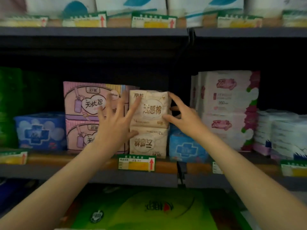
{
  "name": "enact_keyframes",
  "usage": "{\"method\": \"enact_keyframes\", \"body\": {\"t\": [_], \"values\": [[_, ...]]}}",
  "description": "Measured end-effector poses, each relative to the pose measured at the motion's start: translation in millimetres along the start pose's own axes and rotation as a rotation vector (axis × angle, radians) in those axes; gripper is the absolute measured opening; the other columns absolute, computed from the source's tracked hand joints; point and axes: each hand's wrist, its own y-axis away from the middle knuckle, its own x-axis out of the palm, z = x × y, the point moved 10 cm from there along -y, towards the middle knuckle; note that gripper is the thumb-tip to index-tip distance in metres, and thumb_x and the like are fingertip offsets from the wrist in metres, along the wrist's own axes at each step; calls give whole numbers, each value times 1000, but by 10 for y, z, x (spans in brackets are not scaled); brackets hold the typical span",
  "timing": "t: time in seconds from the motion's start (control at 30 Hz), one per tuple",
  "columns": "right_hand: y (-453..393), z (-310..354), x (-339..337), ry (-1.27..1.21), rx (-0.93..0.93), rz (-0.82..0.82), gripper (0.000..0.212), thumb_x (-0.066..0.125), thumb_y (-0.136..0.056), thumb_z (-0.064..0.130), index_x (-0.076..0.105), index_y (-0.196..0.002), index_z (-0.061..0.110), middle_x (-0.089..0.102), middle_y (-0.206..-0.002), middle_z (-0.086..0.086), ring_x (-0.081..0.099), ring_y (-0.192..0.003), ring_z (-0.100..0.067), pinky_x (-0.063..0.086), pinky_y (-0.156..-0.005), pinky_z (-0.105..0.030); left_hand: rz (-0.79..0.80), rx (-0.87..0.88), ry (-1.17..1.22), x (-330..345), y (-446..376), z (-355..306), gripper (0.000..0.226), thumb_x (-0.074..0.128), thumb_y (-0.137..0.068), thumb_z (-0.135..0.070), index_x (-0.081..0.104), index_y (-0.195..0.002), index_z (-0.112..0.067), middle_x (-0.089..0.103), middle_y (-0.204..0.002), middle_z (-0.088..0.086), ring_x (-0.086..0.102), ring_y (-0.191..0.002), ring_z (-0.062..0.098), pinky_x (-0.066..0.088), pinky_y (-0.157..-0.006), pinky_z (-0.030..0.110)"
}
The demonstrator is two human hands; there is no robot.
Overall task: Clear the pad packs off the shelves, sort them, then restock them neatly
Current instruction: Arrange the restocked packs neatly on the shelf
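The upper pink pack (86,100) reads "无忧包" in its heart. The upper cream pack (150,110) shows "感棉" and "14", the white pack (227,95) beside it "350", and the price tag (137,163) below bears a red arrow.

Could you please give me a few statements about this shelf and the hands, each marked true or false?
1. Two beige plastic pad packs are stacked, the upper beige pack on the lower beige pack. True.
2. The lower beige pack's print is upside down. True.
3. The left hand grips a green pack. False: its fingers are spread straight against the pink packs and the upper beige pack.
4. The right hand is at the upper beige pack's right edge. True.
5. The blue cross-printed pack lies on top of the beige stack. False: it sits beside it, on the right.
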Motion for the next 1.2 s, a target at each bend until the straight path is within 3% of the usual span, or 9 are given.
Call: {"method": "enact_keyframes", "body": {"t": [0.13, 0.23, 0.43, 0.5, 0.6, 0.7, 0.87, 1.03, 1.2], "values": [[-125, 35, 125, -23, 8, 7, 75, 65, -88, 29, 20, -148, 32, 53, -135, -1, 58, -108, -14, 44, -91, -24, 36, -59, -28, 71, 66, 58, 110, 83, -57, -46, 23, -145, -20, 30, -150, 19, 33, -125, 59, 47, -75, 66], [-148, 53, 200, -50, -2, 22, 74, 64, -89, 27, 20, -148, 32, 53, -135, -1, 54, -119, -17, 42, -97, -26, 112, -77, -31, 239, 118, 97, 102, 67, -73, -51, 2, -149, -27, 13, -156, 17, 19, -135, 54, 39, -94, 67], [-162, 76, 276, -12, 8, 16, 76, 63, -89, 31, 15, -148, 36, 46, -142, -2, 48, -125, -23, 41, -103, -43, 211, -118, -18, 335, 214, 123, 82, 28, -83, -59, -11, -148, -26, 0, -157, 16, 10, -139, 50, 30, -103, 64], [-129, 30, 201, -26, 4, 64, 76, 62, -88, 35, 14, -147, 41, 46, -143, 0, 46, -128, -23, 39, -105, -48, 198, -133, 21, 275, 247, 94, 80, 38, -86, -53, -5, -148, -28, 4, -157, 16, 12, -138, 51, 30, -104, 64], [-138, -195, -161, -72, 66, -11, 56, 52, -95, 28, 29, -147, 26, 47, -142, -5, 45, -128, -21, 35, -105, -32, 88, -140, 121, 103, 254, -45, 78, 55, -85, -38, 10, -148, -31, 12, -155, 19, 19, -135, 53, 31, -100, 63], [-214, -530, -225, -210, 249, 13, 48, 44, -99, 18, 31, -146, 17, 41, -145, -9, 39, -133, -21, 30, -106, -26, 79, -193, 210, 151, 252, -99, 82, 55, -88, -37, -6, -144, -42, 4, -157, 15, 1, -138, 51, 14, -107, 62], [-296, -495, 145, -221, 253, 145, 48, 41, -98, 5, 32, -145, 12, 39, -147, -5, 35, -135, -18, 25, -96, -14, 101, -185, 168, 234, 233, -94, 79, 50, -88, -41, -2, -146, -36, 28, -150, 21, 12, -136, 54, 20, -107, 67], [-291, -561, 254, -259, 297, 139, 56, 38, -91, -13, 39, -142, 10, 47, -140, -7, 39, -133, -19, 28, -96, -15, 107, -200, 204, 253, 245, -88, 78, 50, -88, -42, -2, -145, -36, 36, -144, 21, 17, -135, 53, 22, -107, 66], [-307, -495, 430, -307, 296, 188, 58, 43, -90, -9, 37, -143, 15, 45, -143, -6, 39, -134, -21, 36, -104, -27, 81, -223, 253, 184, 272, -86, 82, 55, -90, -37, -3, -148, -38, 29, -148, 20, 5, -138, 52, 16, -108, 63]]}}
